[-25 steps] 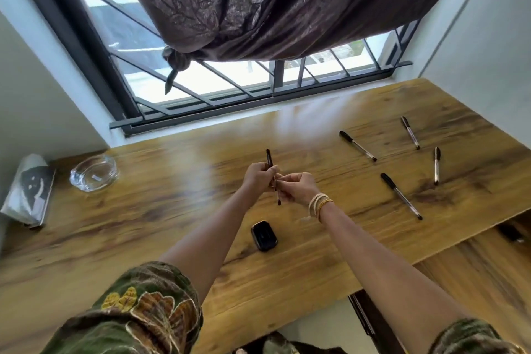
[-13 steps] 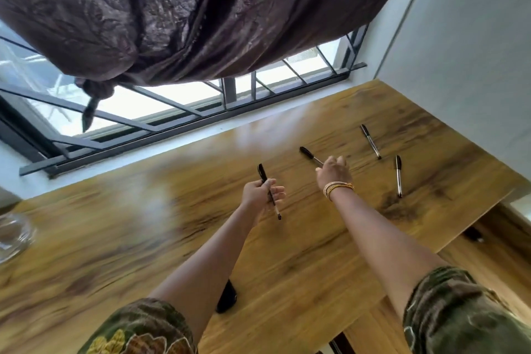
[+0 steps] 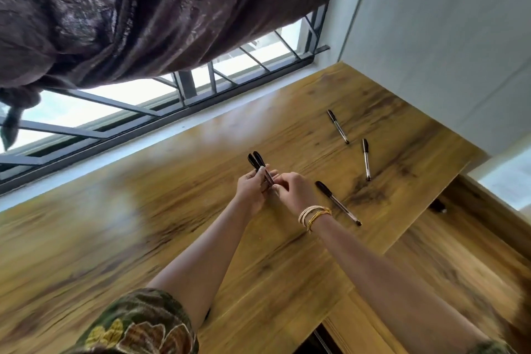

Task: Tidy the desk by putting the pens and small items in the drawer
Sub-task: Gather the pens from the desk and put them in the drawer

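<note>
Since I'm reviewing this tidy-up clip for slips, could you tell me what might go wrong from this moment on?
1. The left hand holds two pens while the right hand pinches their lower ends; adding more could loosen the bundle and let one drop.
2. The nearest pen on the desk lies just beside the right wrist and points towards the desk's front edge; a careless sweep might roll it off.

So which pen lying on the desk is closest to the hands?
The pen just right of the right hand, beside the bracelets. The other two loose pens lie farther back, toward the wall.
</note>
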The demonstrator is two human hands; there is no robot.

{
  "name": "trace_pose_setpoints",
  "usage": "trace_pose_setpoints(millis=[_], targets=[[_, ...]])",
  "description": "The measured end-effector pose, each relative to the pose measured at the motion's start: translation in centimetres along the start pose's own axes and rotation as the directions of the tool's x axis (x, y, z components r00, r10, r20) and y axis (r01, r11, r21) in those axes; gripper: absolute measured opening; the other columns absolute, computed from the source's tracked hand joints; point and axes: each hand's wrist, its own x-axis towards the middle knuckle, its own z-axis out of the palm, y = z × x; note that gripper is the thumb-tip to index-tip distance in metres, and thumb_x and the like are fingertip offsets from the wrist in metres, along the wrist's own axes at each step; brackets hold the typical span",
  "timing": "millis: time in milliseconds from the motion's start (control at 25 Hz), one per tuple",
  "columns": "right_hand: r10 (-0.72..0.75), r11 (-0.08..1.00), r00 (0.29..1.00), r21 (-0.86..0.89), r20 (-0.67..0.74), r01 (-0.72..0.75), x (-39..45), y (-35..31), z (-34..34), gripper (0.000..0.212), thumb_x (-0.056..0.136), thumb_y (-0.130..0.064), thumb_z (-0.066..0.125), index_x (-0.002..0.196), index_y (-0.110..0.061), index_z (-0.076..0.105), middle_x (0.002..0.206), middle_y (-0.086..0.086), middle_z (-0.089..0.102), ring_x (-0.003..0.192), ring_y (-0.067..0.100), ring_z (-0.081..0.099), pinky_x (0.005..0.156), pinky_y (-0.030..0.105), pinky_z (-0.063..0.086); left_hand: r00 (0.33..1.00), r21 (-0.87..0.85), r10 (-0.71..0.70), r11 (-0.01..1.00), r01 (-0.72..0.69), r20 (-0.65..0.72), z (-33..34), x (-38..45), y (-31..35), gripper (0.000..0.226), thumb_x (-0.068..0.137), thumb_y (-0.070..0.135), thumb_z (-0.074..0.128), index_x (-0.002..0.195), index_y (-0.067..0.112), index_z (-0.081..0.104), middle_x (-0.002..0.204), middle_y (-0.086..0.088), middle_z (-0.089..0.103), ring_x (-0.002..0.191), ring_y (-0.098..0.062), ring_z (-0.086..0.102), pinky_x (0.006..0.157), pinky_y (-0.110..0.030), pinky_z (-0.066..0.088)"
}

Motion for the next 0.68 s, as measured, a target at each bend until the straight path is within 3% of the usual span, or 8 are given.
trace_pose_setpoints(millis=[160,240,400,520,600,680], targets=[[0.032,0.998,0.995,-0.043,-0.091,-0.036,-1.2,1.9,-1.8,0.025,0.089,-0.026,0.064,0.103,-0.006,0.07,0.101,0.012,0.067,0.09,0.024,0.064,0.079,0.028,0.052,1.0,-0.021,0.012,1.0,-0.011,0.029,0.7,-0.4,-0.9,0.014,0.1,0.009,0.05,0.103,0.0,0.061,0.089,-0.015,0.068,0.075,-0.023,0.069,0.077,-0.037,0.058],[0.111,0.988,0.977,-0.088,-0.184,-0.129,-1.8,3.5,-3.2,0.028,0.088,-0.031,0.064,0.103,-0.008,0.067,0.101,0.011,0.065,0.087,0.024,0.064,0.074,0.032,0.055,1.0,-0.006,0.016,1.0,-0.016,0.025,0.9,-0.7,-1.1,0.012,0.099,0.006,0.051,0.1,-0.001,0.061,0.087,-0.016,0.068,0.075,-0.024,0.071,0.073,-0.035,0.061],[0.33,0.904,0.91,-0.195,-0.252,-0.381,-3.3,6.8,-4.5,0.035,0.081,-0.03,0.067,0.108,-0.009,0.063,0.109,0.01,0.06,0.1,0.028,0.06,0.079,0.036,0.054,0.999,0.037,0.004,0.999,-0.005,0.034,1.6,-0.6,-1.8,0.011,0.096,0.0,0.054,0.103,-0.004,0.061,0.09,-0.019,0.069,0.082,-0.029,0.071,0.075,-0.037,0.059],[0.336,0.874,0.899,-0.264,-0.279,-0.409,-4.4,8.0,-3.8,0.023,0.083,-0.025,0.063,0.098,-0.009,0.066,0.106,0.01,0.06,0.102,0.028,0.058,0.079,0.035,0.051,0.999,0.073,-0.003,0.997,0.001,0.032,2.0,-0.6,-2.2,0.01,0.096,-0.002,0.052,0.099,-0.003,0.061,0.089,-0.019,0.069,0.083,-0.03,0.07,0.077,-0.039,0.058],[0.322,0.893,0.896,-0.216,-0.305,-0.394,-4.6,8.1,-4.0,0.016,0.082,-0.027,0.064,0.088,-0.013,0.066,0.093,0.005,0.064,0.089,0.024,0.061,0.069,0.031,0.05,0.999,0.101,-0.003,0.995,0.0,0.036,2.4,-0.6,-2.4,0.011,0.097,-0.001,0.051,0.101,-0.003,0.061,0.09,-0.02,0.069,0.084,-0.031,0.07,0.08,-0.04,0.058],[0.364,0.92,0.883,-0.034,-0.296,-0.391,-4.0,7.4,-4.6,0.015,0.082,-0.029,0.067,0.086,-0.015,0.064,0.08,-0.003,0.065,0.074,0.017,0.06,0.062,0.024,0.046,0.999,0.122,-0.014,0.992,0.008,0.046,2.7,-0.6,-2.5,0.012,0.097,0.001,0.052,0.105,-0.004,0.06,0.091,-0.02,0.07,0.085,-0.032,0.07,0.081,-0.04,0.058]])
